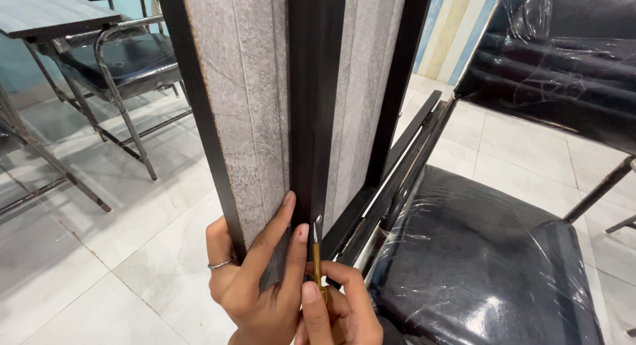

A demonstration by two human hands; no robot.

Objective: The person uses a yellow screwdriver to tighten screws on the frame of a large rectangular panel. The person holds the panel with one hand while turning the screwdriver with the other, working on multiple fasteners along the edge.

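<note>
White floor tiles (119,279) below, the left hand (255,279) pinches a grey stone-patterned board (245,106) while the right hand (338,312) grips a thin brass-handled blade (317,252), seemingly trimming black edging (311,106); next needs steady pressure.

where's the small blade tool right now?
Head view, bottom centre: the thin gold-handled blade tool is pinched in the right hand, its tip against the black strip of the upright grey panel, just right of the left hand.

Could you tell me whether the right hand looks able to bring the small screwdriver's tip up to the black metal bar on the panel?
Probably yes. The right hand holds the screwdriver with its tip beside the black bar, nothing between. The left hand grips the grey panel just left.
</note>
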